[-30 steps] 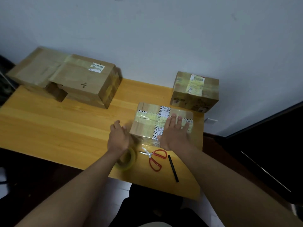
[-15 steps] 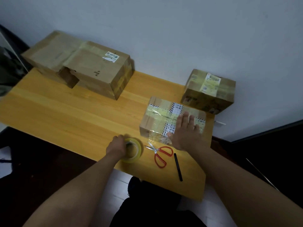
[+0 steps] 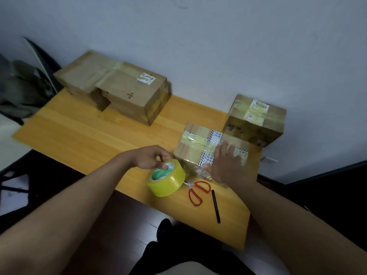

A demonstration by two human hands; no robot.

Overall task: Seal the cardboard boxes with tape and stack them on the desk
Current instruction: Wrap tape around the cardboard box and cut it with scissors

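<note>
Left hand: my left hand grips the yellow tape roll, fingers curled over its upper rim and into the core, the roll tilted and lifted off the desk
Right hand: my right hand lies flat, fingers straight and close together, pressing on the top and near edge of the small box
Small box: sits at the right part of the desk, crossed by clear tape and a black-and-white striped strip; a loose clear film hangs at its near side, between the roll and my palm
Labelled box: a second box stands behind the small one, against the wall, just beside it; whether they touch I cannot tell
Stacked boxes: two larger boxes at the far left of the desk, the upper one overlapping the lower
Scissors: red-handled scissors lie on the desk near the front edge, partly under the roll in this view
Pen: a black pen lies just right of the scissors, apart from them
Left margin: dark chair with cloth beside the desk
</note>
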